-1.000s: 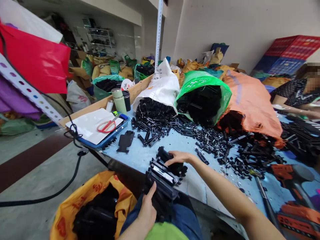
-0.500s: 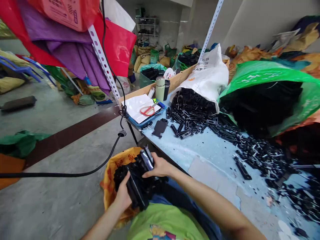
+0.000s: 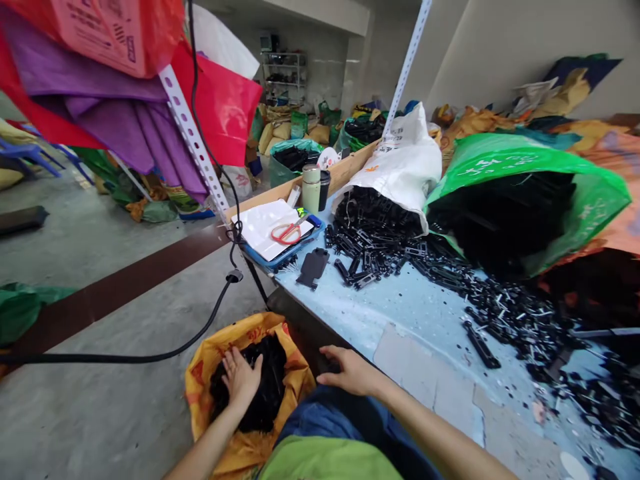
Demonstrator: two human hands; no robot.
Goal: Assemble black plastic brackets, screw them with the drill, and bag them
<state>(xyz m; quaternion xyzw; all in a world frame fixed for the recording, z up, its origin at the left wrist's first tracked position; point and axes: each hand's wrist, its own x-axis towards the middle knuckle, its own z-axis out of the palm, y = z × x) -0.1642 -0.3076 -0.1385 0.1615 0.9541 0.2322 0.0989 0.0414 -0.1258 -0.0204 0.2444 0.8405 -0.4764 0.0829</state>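
Settling black parts inside the yellow sack seemed the step in hand: the left hand lay over them, the right hand hovered just right of the sack, each grip's fingers apart, and withdrawing the left seemed called for next.

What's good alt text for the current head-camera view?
A person's left hand is spread over black parts in an orange sack; the right hand, seemingly empty, is by a blue table bearing loose black pieces, a white sack and a green sack.
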